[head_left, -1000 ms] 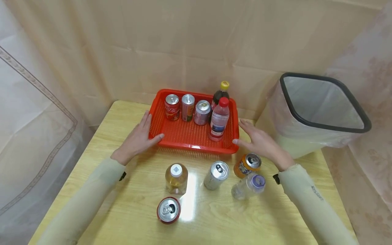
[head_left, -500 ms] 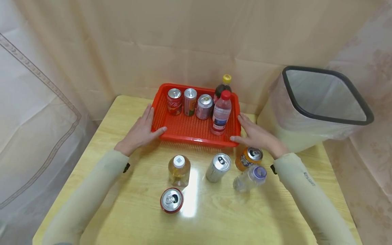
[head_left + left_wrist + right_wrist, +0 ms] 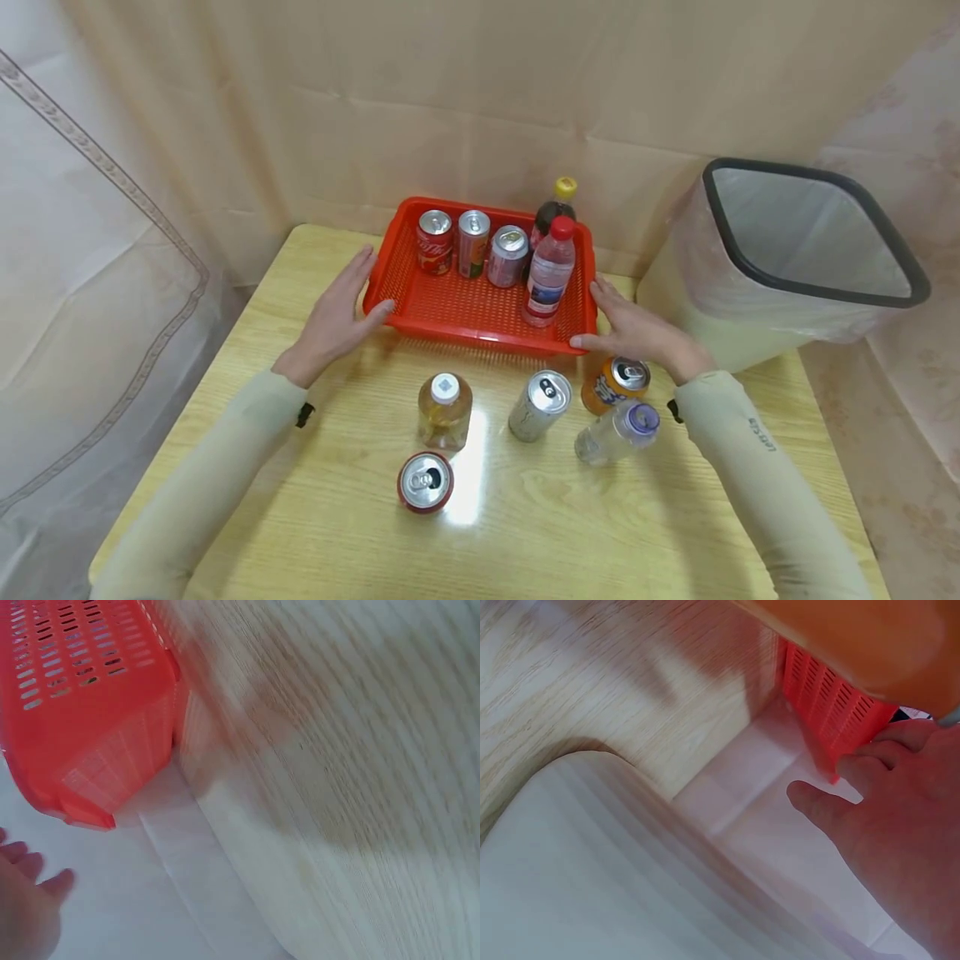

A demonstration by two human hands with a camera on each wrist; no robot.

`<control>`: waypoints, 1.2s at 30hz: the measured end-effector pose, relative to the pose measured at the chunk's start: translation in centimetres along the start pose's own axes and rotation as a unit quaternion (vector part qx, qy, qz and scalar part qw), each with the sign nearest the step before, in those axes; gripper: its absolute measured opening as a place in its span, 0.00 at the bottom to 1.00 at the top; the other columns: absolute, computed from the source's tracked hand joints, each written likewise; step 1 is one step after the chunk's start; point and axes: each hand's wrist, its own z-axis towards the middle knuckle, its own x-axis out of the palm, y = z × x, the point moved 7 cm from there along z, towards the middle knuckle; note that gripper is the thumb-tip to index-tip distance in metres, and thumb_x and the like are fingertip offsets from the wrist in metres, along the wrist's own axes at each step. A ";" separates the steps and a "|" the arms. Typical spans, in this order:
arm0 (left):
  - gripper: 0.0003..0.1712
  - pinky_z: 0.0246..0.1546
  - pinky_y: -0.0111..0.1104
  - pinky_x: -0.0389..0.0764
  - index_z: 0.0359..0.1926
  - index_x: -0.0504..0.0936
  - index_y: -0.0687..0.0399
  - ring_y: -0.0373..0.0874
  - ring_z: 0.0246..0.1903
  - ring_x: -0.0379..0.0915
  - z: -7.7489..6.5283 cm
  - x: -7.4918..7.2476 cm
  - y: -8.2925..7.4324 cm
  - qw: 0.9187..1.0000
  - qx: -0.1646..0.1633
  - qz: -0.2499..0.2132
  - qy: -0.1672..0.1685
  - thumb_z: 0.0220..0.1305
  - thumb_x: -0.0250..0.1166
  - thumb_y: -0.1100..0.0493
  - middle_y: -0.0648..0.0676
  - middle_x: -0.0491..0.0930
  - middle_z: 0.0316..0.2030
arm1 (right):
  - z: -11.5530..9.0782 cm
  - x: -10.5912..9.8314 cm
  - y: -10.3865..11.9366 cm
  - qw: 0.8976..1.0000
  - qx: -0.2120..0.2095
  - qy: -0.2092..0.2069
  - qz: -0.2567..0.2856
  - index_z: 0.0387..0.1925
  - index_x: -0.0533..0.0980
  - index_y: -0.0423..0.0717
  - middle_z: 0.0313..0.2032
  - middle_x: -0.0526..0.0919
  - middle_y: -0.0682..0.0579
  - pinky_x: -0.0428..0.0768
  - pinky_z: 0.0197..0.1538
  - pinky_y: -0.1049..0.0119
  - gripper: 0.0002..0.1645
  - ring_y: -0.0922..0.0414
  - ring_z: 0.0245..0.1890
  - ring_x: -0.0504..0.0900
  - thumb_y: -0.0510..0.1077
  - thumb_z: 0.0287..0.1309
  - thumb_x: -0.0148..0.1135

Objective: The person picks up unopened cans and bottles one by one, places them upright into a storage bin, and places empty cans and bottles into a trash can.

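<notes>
A red perforated basket point(image 3: 465, 312) stands at the back of the table, holding several upright drinks: a red can point(image 3: 435, 246), two slimmer or paler cans, a dark bottle with a yellow cap point(image 3: 566, 188) and a pink-tinted bottle with a red cap point(image 3: 550, 271). My left hand point(image 3: 333, 317) is beside the basket's left side, fingers straight and thumb spread; the left wrist view shows a gap between them. At the right front corner, my right hand point(image 3: 637, 329) lies against the basket with fingers extended and thumb over the rim.
On the table before the basket are an amber bottle point(image 3: 445, 412), a red-rimmed can point(image 3: 425, 482), a silver can point(image 3: 540, 406), an orange can point(image 3: 615, 385) and a clear bottle with a purple neck point(image 3: 617, 432). A lined bin point(image 3: 705, 308) stands at right.
My left hand has drawn slightly left, off the basket's side. My right hand stays at the right corner. The head view has shifted a little; the drinks keep their places.
</notes>
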 end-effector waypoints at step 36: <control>0.47 0.71 0.41 0.69 0.72 0.69 0.62 0.52 0.67 0.72 -3.9 1.7 -8.6 0.917 0.145 -0.352 0.116 0.71 0.55 0.28 0.65 0.75 0.66 | -0.1 0.4 -0.1 1.000 -0.011 -0.006 0.017 0.82 0.38 0.37 0.82 0.36 0.37 0.50 0.77 0.37 0.72 0.37 0.81 0.38 0.74 0.60 0.64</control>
